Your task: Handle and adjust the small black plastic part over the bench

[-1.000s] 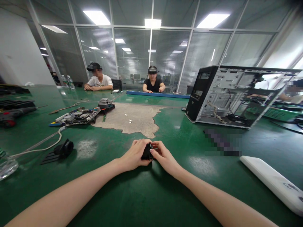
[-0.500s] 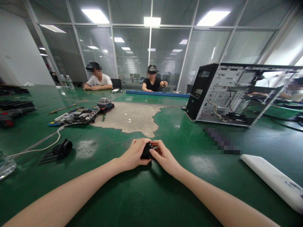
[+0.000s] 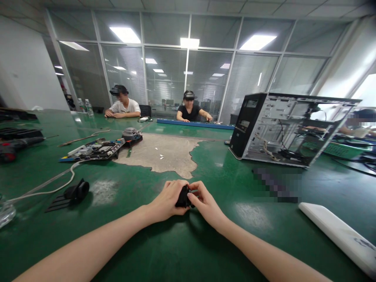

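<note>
A small black boxy part [image 3: 182, 197] is held just above or on the green tabletop, in front of me; its exact kind is hidden by my fingers. My left hand [image 3: 169, 199] is closed around its left side, thumb below and fingers over the top. On its right edge, my right hand [image 3: 203, 199] pinches with thumb and fingertips. Beyond my hands lies a worn brown patch [image 3: 164, 150] in the table surface, with a few small white scraps on it.
An open computer case [image 3: 249, 127] stands at the right. A white slab-like object [image 3: 335, 231] lies at the near right. To the left are a circuit board [image 3: 94, 149], a black ducted part [image 3: 75, 192] and a white cable [image 3: 70, 174]. Two people sit across the table.
My view has tilted up a little, so everything sits lower in the picture. Both hands keep hold of the black part. The person opposite has lowered a raised hand toward the table.
</note>
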`<act>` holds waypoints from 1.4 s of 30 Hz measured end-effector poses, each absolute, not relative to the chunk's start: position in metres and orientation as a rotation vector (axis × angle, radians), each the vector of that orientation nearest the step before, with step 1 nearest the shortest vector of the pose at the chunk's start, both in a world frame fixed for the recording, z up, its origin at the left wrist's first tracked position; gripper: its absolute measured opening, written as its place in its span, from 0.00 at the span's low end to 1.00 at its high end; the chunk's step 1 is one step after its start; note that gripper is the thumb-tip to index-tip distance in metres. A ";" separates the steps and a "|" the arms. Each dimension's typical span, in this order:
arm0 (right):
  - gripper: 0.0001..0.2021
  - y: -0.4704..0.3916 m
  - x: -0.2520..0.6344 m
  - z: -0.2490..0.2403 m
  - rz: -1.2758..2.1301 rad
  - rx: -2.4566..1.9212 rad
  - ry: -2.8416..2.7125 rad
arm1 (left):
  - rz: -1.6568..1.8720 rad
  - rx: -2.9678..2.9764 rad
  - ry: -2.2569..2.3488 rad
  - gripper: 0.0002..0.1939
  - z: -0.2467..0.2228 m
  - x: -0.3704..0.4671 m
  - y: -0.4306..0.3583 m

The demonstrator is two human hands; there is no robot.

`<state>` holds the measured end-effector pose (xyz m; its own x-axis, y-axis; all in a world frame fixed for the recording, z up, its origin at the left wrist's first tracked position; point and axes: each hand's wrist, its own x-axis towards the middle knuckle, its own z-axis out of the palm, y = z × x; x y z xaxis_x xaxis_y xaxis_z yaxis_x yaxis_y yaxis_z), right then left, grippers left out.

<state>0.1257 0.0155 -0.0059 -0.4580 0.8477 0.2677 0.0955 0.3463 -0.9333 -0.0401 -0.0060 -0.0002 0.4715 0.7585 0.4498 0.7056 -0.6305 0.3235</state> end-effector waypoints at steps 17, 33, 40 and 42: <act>0.05 0.009 0.129 -0.001 1.156 -0.762 -1.850 | 0.892 2.617 1.308 0.28 -0.001 -0.039 -0.005; 0.04 0.009 0.130 -0.003 1.089 -0.748 -1.855 | 0.895 2.614 1.306 0.27 -0.002 -0.039 -0.005; 0.10 0.009 0.129 0.001 1.231 -0.819 -1.860 | 0.881 2.602 1.308 0.28 0.001 -0.038 -0.006; 0.10 0.007 0.129 0.001 1.173 -0.799 -1.900 | 0.879 2.601 1.308 0.28 0.001 -0.039 -0.007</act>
